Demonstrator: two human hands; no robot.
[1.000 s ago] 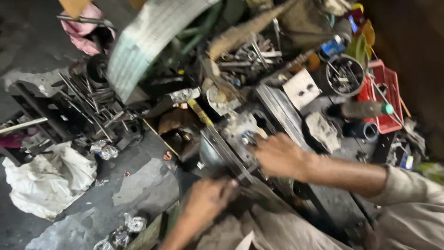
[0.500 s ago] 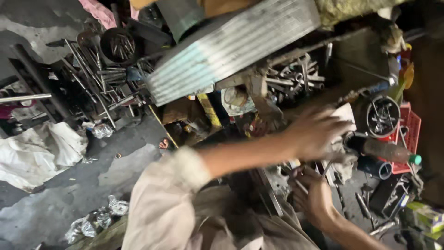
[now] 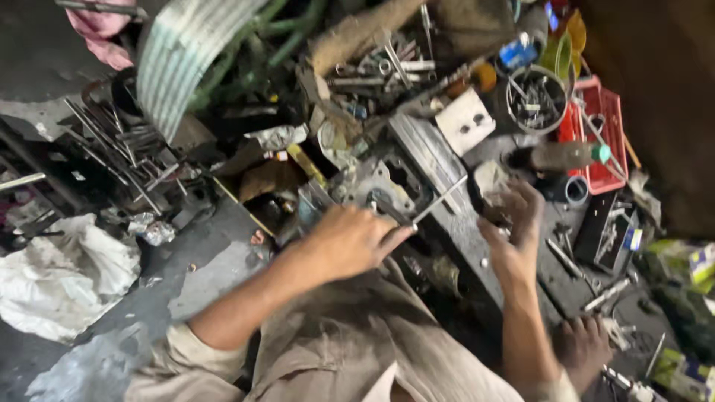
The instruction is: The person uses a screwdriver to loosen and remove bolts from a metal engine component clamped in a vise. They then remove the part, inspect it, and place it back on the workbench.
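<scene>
Work looks mid-way, as far as I can judge: left hand (image 3: 350, 242) is clamped on a thin metal rod (image 3: 439, 199), which slants up and right from that grip over the grey metal casting (image 3: 387, 182). Right of the rod, right hand (image 3: 514, 223) hovers half-curled, holding nothing I can make out.

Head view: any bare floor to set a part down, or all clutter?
Bare grey floor lies between the white cloth and the left hand. Everything above is crowded: metal rods, tool pile, red crate. The right hand sits amid scattered tools.
</scene>
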